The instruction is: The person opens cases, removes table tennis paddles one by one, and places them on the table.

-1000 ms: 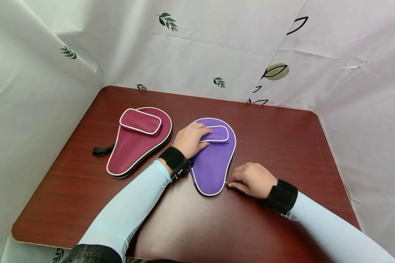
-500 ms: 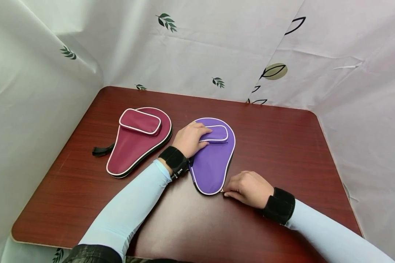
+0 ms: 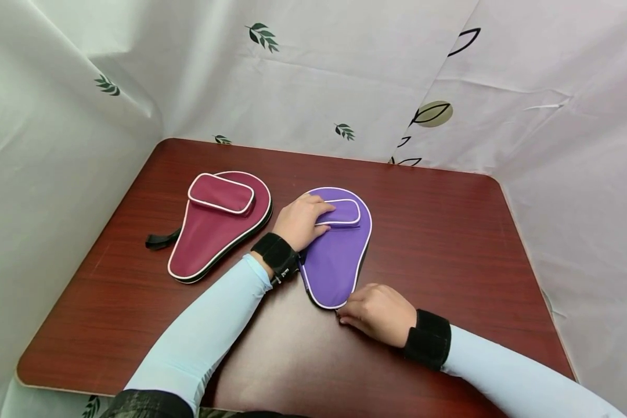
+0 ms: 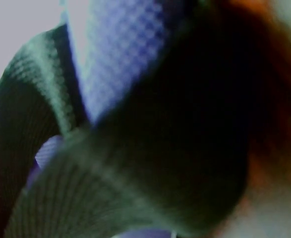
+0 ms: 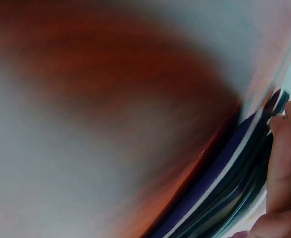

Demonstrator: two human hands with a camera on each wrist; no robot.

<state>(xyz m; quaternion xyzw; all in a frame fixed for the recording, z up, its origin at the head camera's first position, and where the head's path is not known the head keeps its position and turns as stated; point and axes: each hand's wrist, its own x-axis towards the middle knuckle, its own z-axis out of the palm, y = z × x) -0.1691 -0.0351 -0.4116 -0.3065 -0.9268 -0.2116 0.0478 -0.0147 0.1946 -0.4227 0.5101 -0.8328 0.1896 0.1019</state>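
A purple table tennis paddle case [image 3: 331, 264] with white piping lies flat on the table, its wide end away from me. My left hand [image 3: 301, 220] rests on its left side, fingertips on the small front pocket [image 3: 345, 211]. At the narrow near end, my right hand [image 3: 378, 312] pinches the zipper pull, which its fingers mostly cover. In the right wrist view, those fingers [image 5: 284, 158] are at the case's dark zipped side [image 5: 234, 186]. Blurred purple fabric [image 4: 120, 49] and a dark strap [image 4: 160, 144] fill much of the left wrist view.
A maroon paddle case [image 3: 209, 244] with a front pocket and a black wrist loop [image 3: 162, 240] lies to the left of the purple one. Both are on a reddish-brown table [image 3: 439, 232] with rounded corners. White leaf-print cloth [image 3: 303, 75] hangs behind and along the sides.
My right hand has moved left and toward me, drawing the zipper pull around the purple case's lower right edge to its narrow end. The left hand has stayed in place.
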